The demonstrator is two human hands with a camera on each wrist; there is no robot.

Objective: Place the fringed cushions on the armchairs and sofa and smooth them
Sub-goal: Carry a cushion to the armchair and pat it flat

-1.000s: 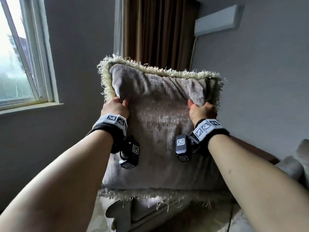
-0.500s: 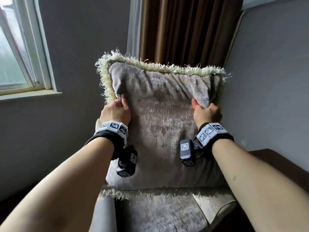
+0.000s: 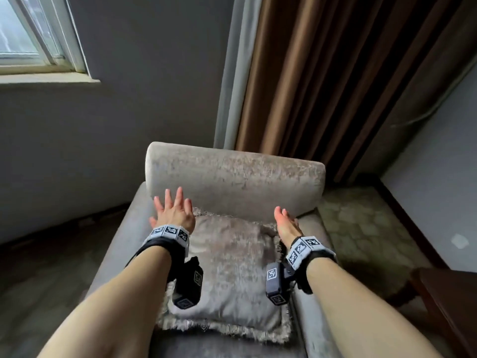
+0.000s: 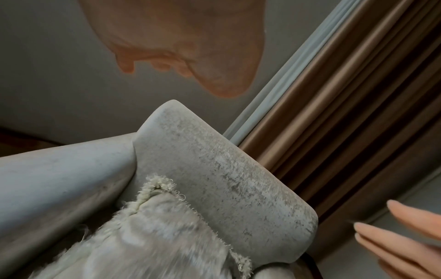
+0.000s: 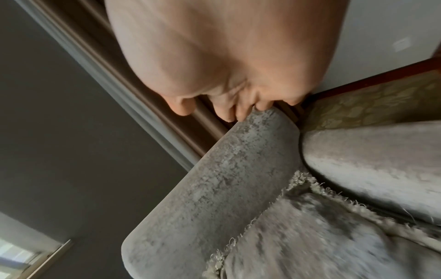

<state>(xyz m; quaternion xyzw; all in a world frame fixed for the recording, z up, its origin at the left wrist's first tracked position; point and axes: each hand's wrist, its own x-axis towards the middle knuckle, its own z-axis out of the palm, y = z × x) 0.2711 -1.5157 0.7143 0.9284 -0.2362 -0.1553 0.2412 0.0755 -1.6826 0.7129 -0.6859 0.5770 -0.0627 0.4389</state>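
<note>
Head view: the fingers of the left hand are being held spread and straight, nothing pinched between them, hovering in front of the lower left part of the backrest. The fingers of the right hand are being held straight and close together, edge-on, also empty; whether they are touching the backrest cannot be told. Below and between both hands, the cushion is lying flat on the seat of the armchair, its far fringed edge tucked against the foot of the backrest, its near fringe lying toward the front of the seat. Both armrests are flanking it closely. In the left wrist view, a fringed corner is being shown bunched and folded where the backrest meets the left armrest; in the right wrist view, the opposite corner is likewise crowded against the right armrest.

The smoothing step is judged to be in hand. It is likely to be done well if flat palms are being drawn from the middle outward, the crumpled corners are being eased free of the armrests, and the fringe is being combed straight rather than trapped underneath. Propping the cushion upright against the backrest may also be wanted. Behind the chair, a curtain is hanging.
</note>
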